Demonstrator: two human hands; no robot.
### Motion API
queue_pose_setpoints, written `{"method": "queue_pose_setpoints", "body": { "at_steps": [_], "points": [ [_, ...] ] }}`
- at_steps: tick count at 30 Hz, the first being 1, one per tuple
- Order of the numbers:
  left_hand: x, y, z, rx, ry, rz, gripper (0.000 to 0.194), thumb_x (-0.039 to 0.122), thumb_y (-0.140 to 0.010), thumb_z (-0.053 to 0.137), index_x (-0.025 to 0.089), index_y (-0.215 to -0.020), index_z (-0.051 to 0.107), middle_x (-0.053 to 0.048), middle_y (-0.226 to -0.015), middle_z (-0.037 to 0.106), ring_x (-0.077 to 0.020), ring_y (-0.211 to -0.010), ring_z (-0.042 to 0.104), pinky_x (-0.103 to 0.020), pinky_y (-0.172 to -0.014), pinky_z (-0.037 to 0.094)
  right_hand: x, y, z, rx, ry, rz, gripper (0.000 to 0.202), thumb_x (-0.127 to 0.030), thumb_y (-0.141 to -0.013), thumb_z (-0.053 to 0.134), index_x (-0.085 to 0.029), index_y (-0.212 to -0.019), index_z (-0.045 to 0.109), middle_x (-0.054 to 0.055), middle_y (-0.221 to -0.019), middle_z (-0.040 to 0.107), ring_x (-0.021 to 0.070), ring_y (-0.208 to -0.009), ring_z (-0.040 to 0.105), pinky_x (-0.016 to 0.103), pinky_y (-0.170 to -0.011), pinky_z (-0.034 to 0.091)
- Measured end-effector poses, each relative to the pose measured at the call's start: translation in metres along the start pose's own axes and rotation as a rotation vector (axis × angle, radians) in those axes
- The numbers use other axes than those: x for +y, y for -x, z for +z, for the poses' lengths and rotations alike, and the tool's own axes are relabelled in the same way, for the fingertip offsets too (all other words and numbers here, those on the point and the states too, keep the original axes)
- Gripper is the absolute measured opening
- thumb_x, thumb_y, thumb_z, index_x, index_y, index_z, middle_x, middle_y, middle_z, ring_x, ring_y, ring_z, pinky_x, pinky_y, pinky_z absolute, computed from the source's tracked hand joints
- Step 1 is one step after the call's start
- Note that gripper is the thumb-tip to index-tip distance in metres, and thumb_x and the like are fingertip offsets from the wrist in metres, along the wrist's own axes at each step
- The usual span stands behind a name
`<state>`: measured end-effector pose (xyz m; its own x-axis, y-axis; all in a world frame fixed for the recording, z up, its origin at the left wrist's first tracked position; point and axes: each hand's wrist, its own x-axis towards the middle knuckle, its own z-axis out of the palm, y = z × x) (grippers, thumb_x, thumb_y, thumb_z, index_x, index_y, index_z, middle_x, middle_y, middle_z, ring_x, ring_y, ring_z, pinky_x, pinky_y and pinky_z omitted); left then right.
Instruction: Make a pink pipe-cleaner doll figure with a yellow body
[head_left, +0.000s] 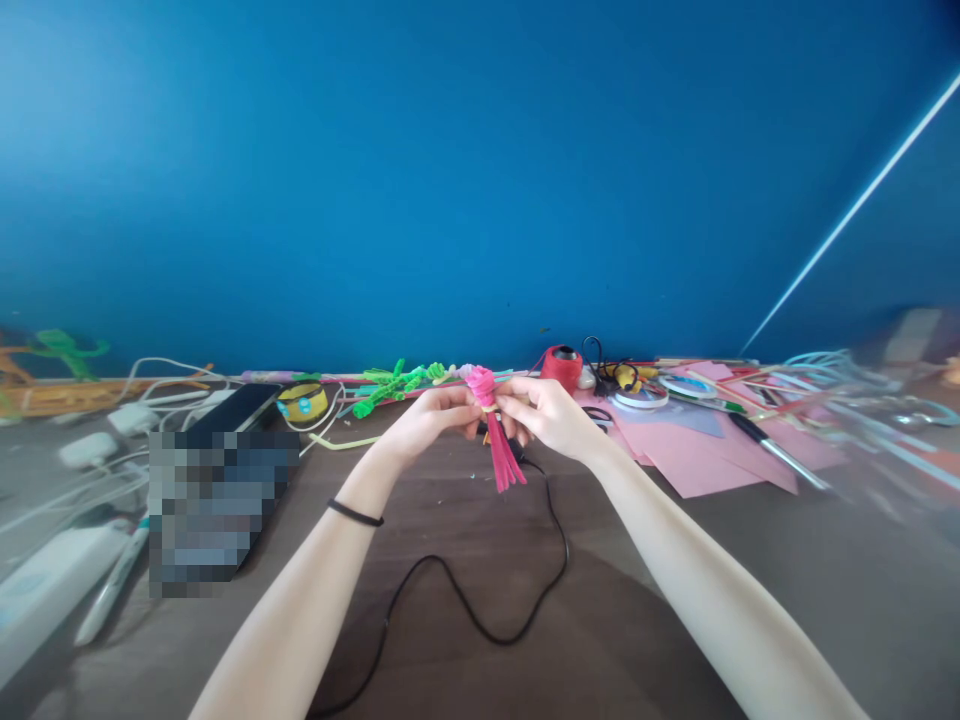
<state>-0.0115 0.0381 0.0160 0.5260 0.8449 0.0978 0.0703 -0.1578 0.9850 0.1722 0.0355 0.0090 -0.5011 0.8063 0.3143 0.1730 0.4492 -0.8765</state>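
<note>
A pink pipe-cleaner flower (481, 384) is held up between both hands, above the table. Its bright pink head is wound tight, and a bunch of magenta stems (505, 464) hangs below. Around its neck runs a thin yellowish band, partly covered by fingertips. My left hand (431, 418) pinches the neck from the left, with a black hair tie (355, 514) on the wrist. From the other side, my right hand (547, 412) grips the same neck between thumb and fingers. Behind the left hand lie fuzzy green pipe-cleaner shapes (384, 390).
A black cable (442, 560) curves across the brown table. At left are a phone-like slab (229, 510), white chargers (88, 450), a power strip (64, 590) and a marker (112, 590). A red spool (564, 371), pink paper (686, 468) and a pen (776, 455) lie right; a blue wall rises behind.
</note>
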Motion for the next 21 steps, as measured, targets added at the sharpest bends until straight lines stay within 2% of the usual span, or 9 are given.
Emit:
{"method": "queue_pose_setpoints", "body": {
  "at_steps": [7, 12, 18, 21],
  "points": [
    [0.000, -0.001, 0.000, 0.066, -0.022, -0.002, 0.016, 0.028, -0.070, 0.058, 0.013, -0.065, 0.055, 0.001, -0.054, 0.054, -0.0086, -0.052, 0.048, -0.024, -0.058, 0.038, -0.003, -0.001, -0.002, -0.006, -0.018, 0.036, 0.023, -0.026, -0.084, 0.046, -0.010, -0.097, 0.057, -0.001, -0.055, 0.056, 0.0059, -0.038, 0.049, 0.017, -0.037, 0.036],
    [-0.005, -0.005, 0.003, 0.134, -0.097, 0.029, 0.015, 0.029, -0.070, 0.057, 0.013, -0.069, 0.055, 0.001, -0.057, 0.054, -0.0093, -0.054, 0.050, -0.024, -0.059, 0.041, 0.004, -0.002, -0.002, -0.006, 0.005, 0.086, 0.024, -0.025, -0.085, 0.044, -0.011, -0.101, 0.054, 0.000, -0.055, 0.058, 0.0078, -0.038, 0.051, 0.018, -0.036, 0.036],
    [-0.010, -0.008, 0.009, 0.260, -0.449, 0.200, 0.016, 0.026, -0.074, 0.050, 0.015, -0.082, 0.059, -0.003, -0.077, 0.062, -0.0131, -0.067, 0.057, -0.025, -0.063, 0.044, 0.007, -0.002, 0.003, 0.053, 0.128, 0.040, 0.025, -0.022, -0.087, 0.039, -0.014, -0.106, 0.052, -0.001, -0.052, 0.057, 0.0093, -0.039, 0.053, 0.019, -0.039, 0.039],
    [-0.009, -0.007, 0.009, 0.314, -0.651, 0.257, 0.017, 0.023, -0.076, 0.047, 0.016, -0.083, 0.061, -0.003, -0.080, 0.064, -0.0134, -0.069, 0.057, -0.024, -0.064, 0.042, 0.005, -0.002, 0.003, 0.063, 0.169, 0.030, 0.024, -0.023, -0.087, 0.038, -0.014, -0.105, 0.052, -0.001, -0.052, 0.057, 0.0096, -0.039, 0.053, 0.020, -0.041, 0.040]
  ]
}}
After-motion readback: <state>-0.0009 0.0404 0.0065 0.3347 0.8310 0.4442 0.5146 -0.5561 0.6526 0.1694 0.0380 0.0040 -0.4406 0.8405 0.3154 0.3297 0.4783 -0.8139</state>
